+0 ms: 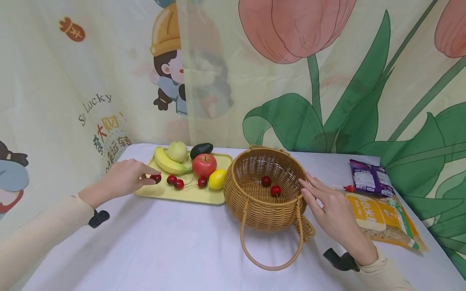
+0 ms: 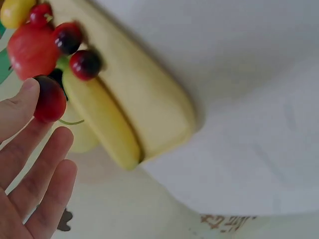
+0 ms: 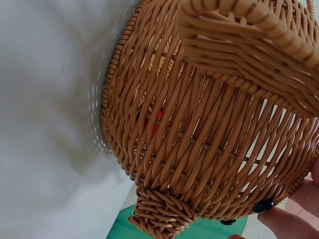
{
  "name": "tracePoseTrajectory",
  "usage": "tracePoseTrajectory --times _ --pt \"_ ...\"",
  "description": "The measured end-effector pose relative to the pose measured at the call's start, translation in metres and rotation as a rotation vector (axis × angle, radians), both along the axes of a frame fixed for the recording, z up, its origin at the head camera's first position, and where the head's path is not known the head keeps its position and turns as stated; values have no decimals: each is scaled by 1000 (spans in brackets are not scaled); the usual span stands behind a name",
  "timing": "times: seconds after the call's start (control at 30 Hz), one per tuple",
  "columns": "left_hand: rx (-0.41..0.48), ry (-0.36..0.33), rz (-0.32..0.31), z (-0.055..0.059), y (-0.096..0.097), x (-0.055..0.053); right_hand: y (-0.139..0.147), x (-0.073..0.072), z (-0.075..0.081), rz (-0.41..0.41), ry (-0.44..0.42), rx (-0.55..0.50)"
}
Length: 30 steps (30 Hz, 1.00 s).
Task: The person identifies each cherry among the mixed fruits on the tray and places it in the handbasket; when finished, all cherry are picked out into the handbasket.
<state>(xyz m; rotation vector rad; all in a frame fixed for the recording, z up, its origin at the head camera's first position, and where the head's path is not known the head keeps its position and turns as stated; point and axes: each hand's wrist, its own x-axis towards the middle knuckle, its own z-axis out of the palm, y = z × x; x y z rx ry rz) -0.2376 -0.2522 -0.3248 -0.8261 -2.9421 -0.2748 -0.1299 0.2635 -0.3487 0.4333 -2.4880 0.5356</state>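
Observation:
Over the left end of a yellow tray, my left hand pinches a dark red cherry between thumb and fingertips; its other fingers are spread in the left wrist view. Several more cherries lie on the tray below. To the right stands a wicker basket with two cherries inside. My right hand touches the basket's right rim with fairly straight fingers. The right wrist view shows the woven wall close up, a bit of red behind it, and only part of that hand.
The tray also holds a banana, a pale green round fruit, a dark avocado-like fruit, an apple and a lemon. A purple packet and an orange food bag lie at the right. The basket's handle hangs toward the front.

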Motion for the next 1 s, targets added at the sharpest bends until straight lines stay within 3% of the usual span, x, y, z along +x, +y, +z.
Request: tracePoseTrajectory --times 0.27,0.43,0.63,0.7,0.9,1.0 --pt "-55 44 -101 44 25 -5 0 1 -1 8 9 -4" --pt "-63 -14 -145 72 61 -15 0 1 0 9 10 -9" --pt "-101 -33 -301 93 114 -36 -1 0 2 4 3 -6" --pt "-153 -61 -335 101 133 -42 -1 0 2 3 3 -6" --pt "-285 -230 -406 122 192 -57 0 -1 1 -4 -3 -8" --pt "-335 -300 -389 126 218 -61 0 -1 1 1 -8 -11"
